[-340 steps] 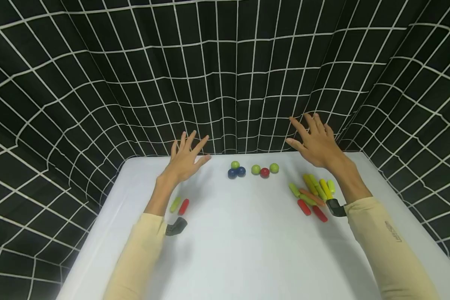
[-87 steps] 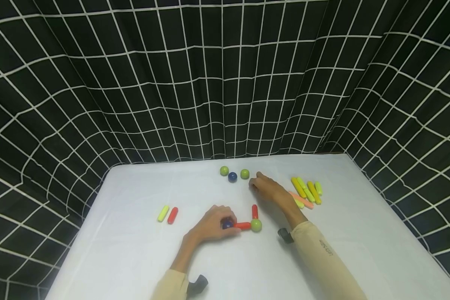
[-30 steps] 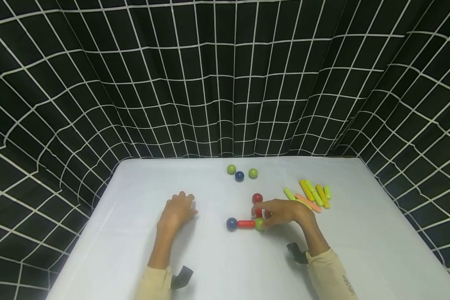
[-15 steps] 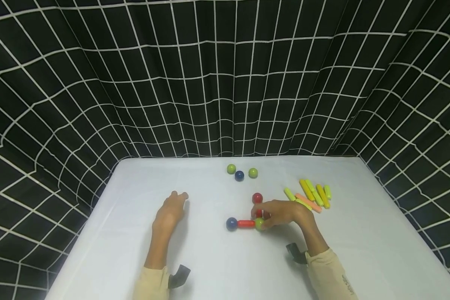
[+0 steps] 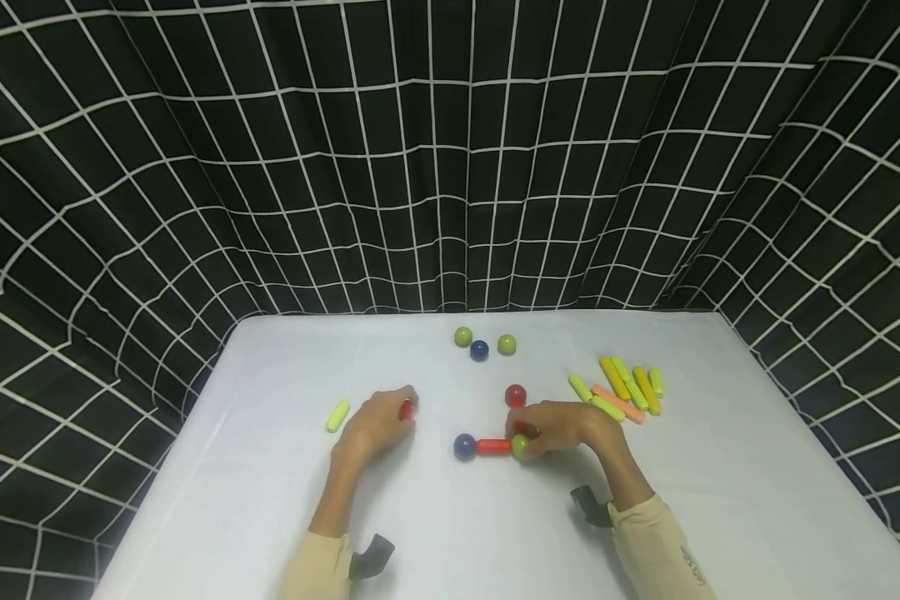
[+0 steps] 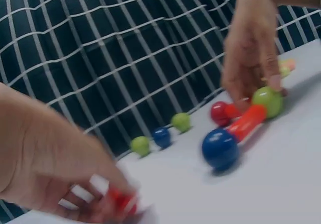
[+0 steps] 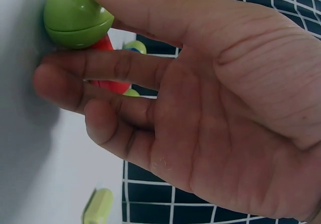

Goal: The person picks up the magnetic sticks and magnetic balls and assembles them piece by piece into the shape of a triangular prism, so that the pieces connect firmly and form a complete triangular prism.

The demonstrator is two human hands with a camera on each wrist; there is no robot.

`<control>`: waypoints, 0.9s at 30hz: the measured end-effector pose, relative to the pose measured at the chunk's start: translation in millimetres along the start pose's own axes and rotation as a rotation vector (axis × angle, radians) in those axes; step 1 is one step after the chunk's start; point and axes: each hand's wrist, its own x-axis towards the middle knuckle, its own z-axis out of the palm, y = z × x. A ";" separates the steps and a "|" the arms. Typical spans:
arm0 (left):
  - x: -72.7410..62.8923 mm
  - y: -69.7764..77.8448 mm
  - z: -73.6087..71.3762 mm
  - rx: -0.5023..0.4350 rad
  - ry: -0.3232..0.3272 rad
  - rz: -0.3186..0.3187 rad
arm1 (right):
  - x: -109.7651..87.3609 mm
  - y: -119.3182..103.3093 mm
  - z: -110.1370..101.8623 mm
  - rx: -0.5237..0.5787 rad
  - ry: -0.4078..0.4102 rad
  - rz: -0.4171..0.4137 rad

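Observation:
My left hand point(image 5: 378, 421) grips a short red rod point(image 5: 406, 410), whose end shows between thumb and fingers; it is blurred in the left wrist view. A yellow-green rod point(image 5: 337, 416) lies just left of that hand. At the centre is an L-shaped chain: a blue ball point(image 5: 465, 447), a red rod point(image 5: 492, 447), a green ball point(image 6: 269, 101) at the corner, a second red rod mostly hidden by fingers, and a red ball point(image 5: 515, 395). My right hand point(image 5: 562, 425) holds the corner, thumb on the green ball and index finger across the second red rod.
Two green balls, one at the left point(image 5: 462, 337) and one at the right point(image 5: 507, 344), stand at the back with a blue ball point(image 5: 479, 350). Several yellow, yellow-green and orange rods point(image 5: 618, 403) lie at the right. A dark gridded curtain point(image 5: 450, 167) borders the white table point(image 5: 435, 533).
Since half a second ago the left hand has picked up the red rod and moved right, uncovering the yellow-green rod. The right hand stays on the chain, whose pieces lay apart 11 seconds ago.

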 end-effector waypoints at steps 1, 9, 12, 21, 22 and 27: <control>4.0 4.0 4.9 -0.036 -0.016 0.038 | 0.0 0.1 0.2 0.006 0.005 0.001; 16.2 34.1 43.0 -0.199 -0.056 0.175 | -0.5 0.0 0.1 0.024 0.016 -0.012; 17.1 39.4 50.1 -0.218 -0.043 0.174 | -0.9 0.5 -1.6 0.035 0.017 0.006; 19.2 43.5 55.2 -0.282 0.022 0.127 | -4.4 4.0 -3.8 0.062 0.021 0.007; 20.1 43.3 56.6 -0.294 0.033 0.126 | -5.1 4.7 -4.1 0.070 0.028 0.001; 24.6 41.8 65.5 -0.350 0.062 0.111 | -7.0 7.1 -2.9 0.089 0.045 -0.015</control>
